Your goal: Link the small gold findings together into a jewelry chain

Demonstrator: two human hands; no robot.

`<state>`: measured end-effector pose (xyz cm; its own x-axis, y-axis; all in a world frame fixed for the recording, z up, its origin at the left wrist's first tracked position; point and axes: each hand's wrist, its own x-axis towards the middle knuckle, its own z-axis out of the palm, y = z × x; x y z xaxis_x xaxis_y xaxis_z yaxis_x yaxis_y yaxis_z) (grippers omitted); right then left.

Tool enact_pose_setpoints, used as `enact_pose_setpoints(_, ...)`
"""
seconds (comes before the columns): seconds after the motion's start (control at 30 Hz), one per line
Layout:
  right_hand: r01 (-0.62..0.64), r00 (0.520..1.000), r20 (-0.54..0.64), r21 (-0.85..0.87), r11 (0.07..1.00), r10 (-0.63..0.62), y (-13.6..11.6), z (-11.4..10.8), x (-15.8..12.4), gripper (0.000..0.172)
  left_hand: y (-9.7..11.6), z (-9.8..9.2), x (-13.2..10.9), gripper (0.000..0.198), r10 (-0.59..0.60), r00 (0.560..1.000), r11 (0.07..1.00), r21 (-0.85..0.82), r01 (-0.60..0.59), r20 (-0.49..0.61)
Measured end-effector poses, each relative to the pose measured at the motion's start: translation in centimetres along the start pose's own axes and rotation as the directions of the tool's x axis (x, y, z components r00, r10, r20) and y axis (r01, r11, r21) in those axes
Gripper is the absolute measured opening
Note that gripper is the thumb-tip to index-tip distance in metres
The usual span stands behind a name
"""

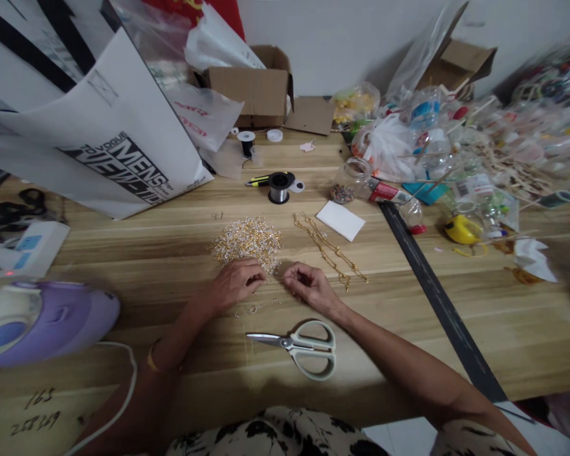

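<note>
My left hand (237, 283) rests on the wooden table (171, 253), fingers curled at the near edge of a heap of small gold and silver beads (247, 242). My right hand (306, 285) lies beside it, fingers pinched together; what they hold is too small to make out. A short beaded strand (256, 308) lies on the table just below both hands. Finished gold chains (330, 250) lie to the right of the heap. Pale-handled scissors (299, 345) lie closed in front of me.
A spool of clear thread (279, 187) and a black spool (246, 143) stand beyond the heap. A white card (341, 220), a bead jar (349, 180), a cardboard box (256, 88), a large paper bag (114, 145), a purple appliance (42, 320) and bagged clutter (479, 145) surround the area.
</note>
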<state>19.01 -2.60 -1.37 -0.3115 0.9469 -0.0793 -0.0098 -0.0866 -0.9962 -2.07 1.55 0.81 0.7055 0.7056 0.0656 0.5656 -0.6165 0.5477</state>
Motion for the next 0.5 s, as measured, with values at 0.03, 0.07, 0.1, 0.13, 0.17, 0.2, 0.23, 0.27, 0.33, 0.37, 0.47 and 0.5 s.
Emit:
enact_pose_setpoints(0.03, -0.001, 1.0, -0.002, -0.003, 1.0, 0.001, -0.1, 0.0, 0.0, 0.028, 0.0, 0.0, 0.0, 0.013, -0.001, 1.0, 1.0, -0.016, 0.001, -0.018)
enact_pose_setpoints(0.07, -0.002, 1.0, -0.004, -0.006, 1.0, 0.002, -0.1, 0.0, 0.0, 0.028, 0.0, 0.0, 0.0, 0.013, -0.004, 1.0, 1.0, -0.027, 0.003, -0.031)
enact_pose_setpoints(0.1, -0.003, 1.0, -0.006, -0.007, 1.0, 0.003, -0.2, 0.0, 0.0, 0.028, 0.0, -0.1, 0.0, 0.013, -0.01, 0.999, 0.999, -0.034, 0.009, -0.041)
enact_pose_setpoints(0.13, -0.004, 1.0, -0.007, -0.008, 1.0, 0.004, -0.2, 0.0, 0.0, 0.029, -0.1, -0.1, 0.0, 0.013, -0.018, 0.999, 0.999, -0.04, 0.016, -0.049)
enact_pose_setpoints(0.17, -0.006, 1.0, -0.009, -0.008, 1.0, 0.006, -0.2, 0.0, 0.0, 0.029, 0.0, -0.1, 0.1, 0.013, -0.028, 0.998, 0.998, -0.051, 0.025, -0.059)
enact_pose_setpoints(0.2, -0.008, 1.0, -0.009, -0.007, 1.0, 0.008, -0.2, 0.0, 0.0, 0.03, 0.0, -0.1, 0.1, 0.012, -0.04, 0.997, 0.997, -0.069, 0.035, -0.07)
enact_pose_setpoints(0.23, -0.008, 1.0, -0.008, -0.005, 1.0, 0.008, -0.2, 0.0, 0.0, 0.03, 0.0, 0.0, 0.1, 0.012, -0.055, 0.995, 0.994, -0.095, 0.048, -0.081)
enact_pose_setpoints(0.27, -0.008, 1.0, -0.007, -0.003, 1.0, 0.008, -0.2, 0.0, 0.0, 0.03, 0.0, 0.0, 0.2, 0.011, -0.079, 0.992, 0.99, -0.128, 0.066, -0.096)
enact_pose_setpoints(0.33, -0.009, 1.0, -0.005, 0.001, 1.0, 0.009, -0.1, 0.0, 0.0, 0.03, 0.1, 0.3, 0.2, 0.008, -0.153, 0.98, 0.967, -0.225, 0.122, -0.124)
enact_pose_setpoints(0.37, -0.008, 1.0, -0.004, 0.002, 1.0, 0.008, -0.1, 0.0, 0.1, 0.03, 0.2, 0.5, 0.3, 0.007, -0.202, 0.97, 0.944, -0.29, 0.156, -0.135)
enact_pose_setpoints(0.47, 0.004, 1.0, -0.002, 0.003, 1.0, -0.004, 0.0, 0.0, 0.0, 0.03, 0.5, 1.1, 0.4, 0.008, -0.335, 0.934, 0.821, -0.524, 0.226, -0.122)
enact_pose_setpoints(0.5, 0.011, 1.0, -0.003, -0.002, 1.0, -0.011, 0.1, 0.1, 0.0, 0.029, 0.7, 1.2, 0.4, 0.009, -0.363, 0.925, 0.777, -0.583, 0.236, -0.109)
